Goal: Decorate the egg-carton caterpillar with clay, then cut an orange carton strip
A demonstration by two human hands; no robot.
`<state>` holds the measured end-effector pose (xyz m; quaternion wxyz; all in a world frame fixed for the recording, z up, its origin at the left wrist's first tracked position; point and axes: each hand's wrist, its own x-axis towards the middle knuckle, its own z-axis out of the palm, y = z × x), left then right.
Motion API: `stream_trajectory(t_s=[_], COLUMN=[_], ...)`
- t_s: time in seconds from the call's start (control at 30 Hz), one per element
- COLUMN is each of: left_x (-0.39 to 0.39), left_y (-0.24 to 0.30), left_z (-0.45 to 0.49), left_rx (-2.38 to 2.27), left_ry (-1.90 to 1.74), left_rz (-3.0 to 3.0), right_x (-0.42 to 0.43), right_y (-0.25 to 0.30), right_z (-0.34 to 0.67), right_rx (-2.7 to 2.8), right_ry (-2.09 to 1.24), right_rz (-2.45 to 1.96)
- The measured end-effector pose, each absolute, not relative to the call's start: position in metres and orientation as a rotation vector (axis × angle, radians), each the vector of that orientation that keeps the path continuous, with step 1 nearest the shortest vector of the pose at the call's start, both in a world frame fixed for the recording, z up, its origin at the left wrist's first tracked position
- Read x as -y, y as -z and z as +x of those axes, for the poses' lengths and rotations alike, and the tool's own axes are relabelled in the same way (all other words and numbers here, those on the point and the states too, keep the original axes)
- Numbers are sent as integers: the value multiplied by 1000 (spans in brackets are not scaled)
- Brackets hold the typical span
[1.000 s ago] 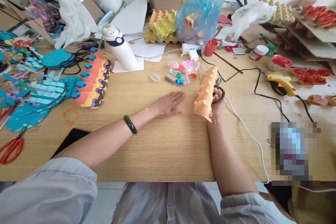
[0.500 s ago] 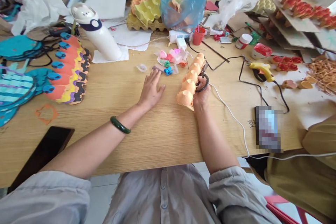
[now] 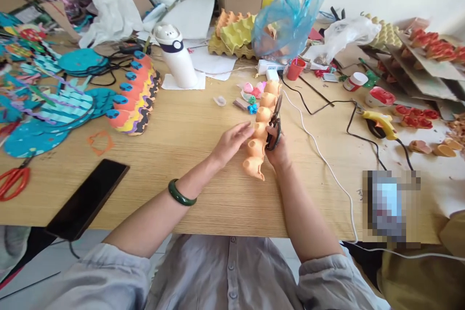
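An orange strip of egg carton [image 3: 263, 114] with a row of cups is held up over the table, slanting toward me. My right hand [image 3: 279, 149] grips it along its right side, together with dark-handled scissors [image 3: 275, 128] whose blades point away from me. My left hand [image 3: 234, 143] reaches in from the left with its fingers stretched out, the tips at the strip's left edge; whether they press on it I cannot tell. Just beyond the strip lie small crumpled pieces of coloured paper [image 3: 252, 107] and a short greyish-brown piece [image 3: 240, 104].
To the left are a painted egg-carton piece [image 3: 136, 97], a white bottle [image 3: 178, 63], a black phone [image 3: 88, 198] and red-handled scissors [image 3: 14, 181]. A yellow glue gun [image 3: 379, 123] with its cord, a white cable [image 3: 329, 167] and a pixelated device [image 3: 387, 208] lie right. A blue bag [image 3: 286, 29] stands behind.
My left hand has lifted off the table and moved right to the carton strip. The strip and scissors have come nearer to me. The view has swung left.
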<state>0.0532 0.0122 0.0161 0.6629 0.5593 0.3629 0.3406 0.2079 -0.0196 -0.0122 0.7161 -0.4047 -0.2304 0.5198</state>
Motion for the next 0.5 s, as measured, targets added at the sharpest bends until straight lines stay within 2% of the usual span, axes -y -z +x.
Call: stream_trajectory(t_s=[0.13, 0.33, 0.5], left_x=[-1, -5, -3], left_y=[-14, 2, 9], left_z=[46, 29, 24], left_rx=[-735, -905, -915], left_ry=[-691, -922, -1064], left_rz=[1219, 1200, 1256], right_x=[29, 35, 38], right_y=[10, 0, -6], right_z=[194, 181, 170], right_rx=[700, 891, 791], right_ry=[-1127, -1041, -1153], right_rz=[-1011, -1180, -1126])
